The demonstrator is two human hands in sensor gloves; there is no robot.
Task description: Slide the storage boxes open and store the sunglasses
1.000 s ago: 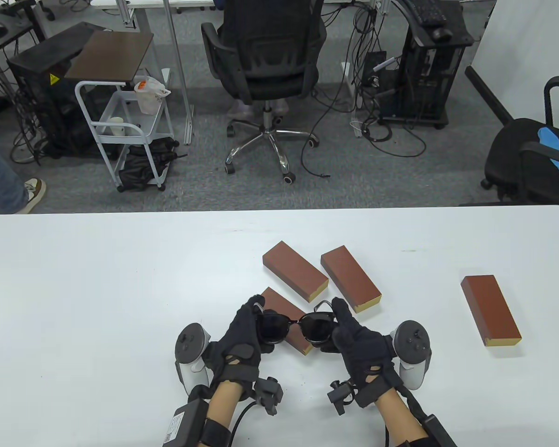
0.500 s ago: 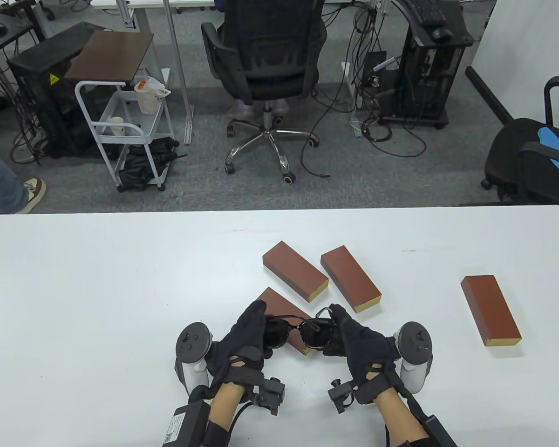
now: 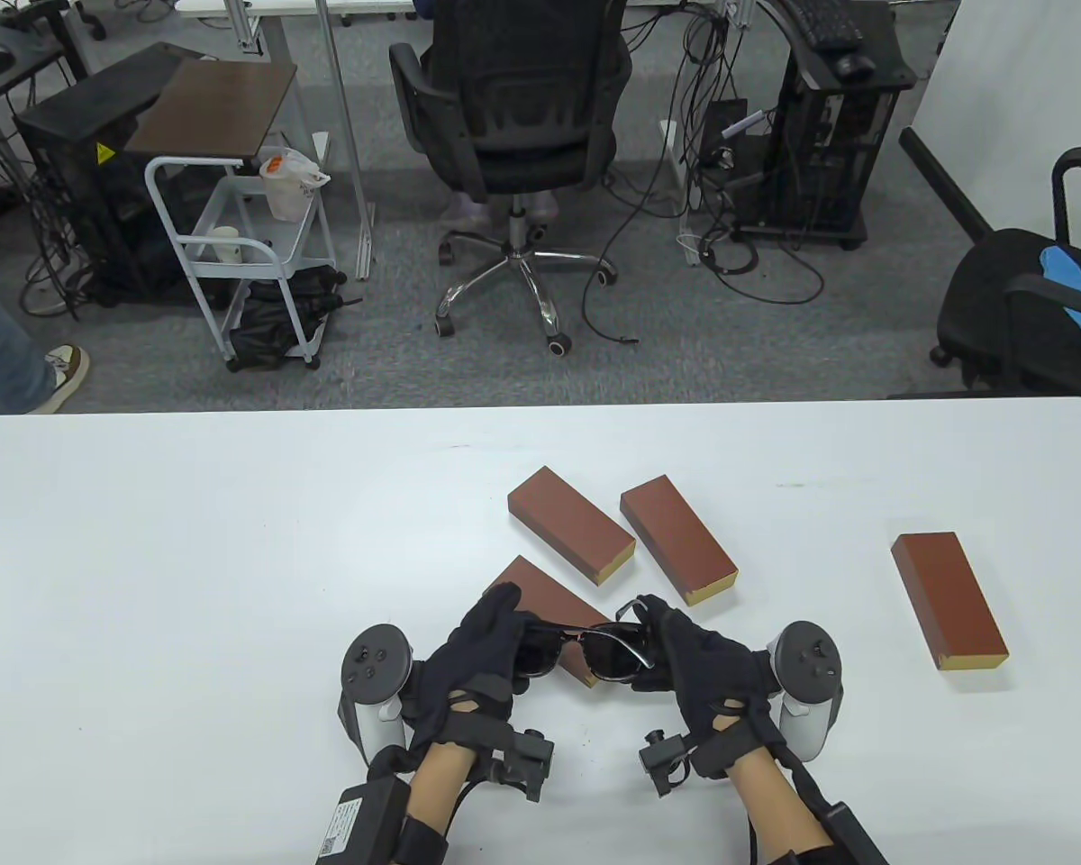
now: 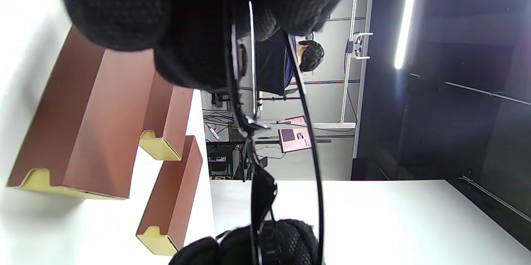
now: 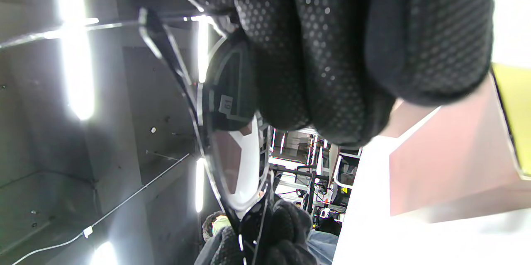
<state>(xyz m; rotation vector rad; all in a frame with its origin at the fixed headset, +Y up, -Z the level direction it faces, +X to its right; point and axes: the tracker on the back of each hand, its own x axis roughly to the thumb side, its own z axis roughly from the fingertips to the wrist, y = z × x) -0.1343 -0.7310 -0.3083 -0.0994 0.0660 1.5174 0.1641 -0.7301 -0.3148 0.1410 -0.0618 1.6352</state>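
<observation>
Right at the near edge of the white table (image 3: 189, 541) I have both gloved hands raised a little off the surface, sharing one pair of black sunglasses (image 3: 585, 647). My left hand (image 3: 477, 667) has its fingers curled round the left lens end of the frame, and my right hand (image 3: 698, 662) is curled round the right lens end, thumb on the near side. In the left wrist view the sunglasses run edge-on from my fingers (image 4: 124, 8) toward the other glove, one thin temple arm standing clear of the frame. In the right wrist view a dark lens shows just beside my curled fingers (image 5: 332, 49).

Directly beneath and behind the glasses lies the nearest brown storage box (image 3: 540, 599), partly hidden by my hands. Just beyond it sit two more brown boxes side by side: the left box (image 3: 572, 524) and the middle box (image 3: 677, 539), each with a yellow end facing me. Well apart to the right lies a fourth box (image 3: 949, 599), also shut. Whether the nearest one is slid open I cannot tell.

Past the table's far edge stands a black office chair (image 3: 513, 117).
</observation>
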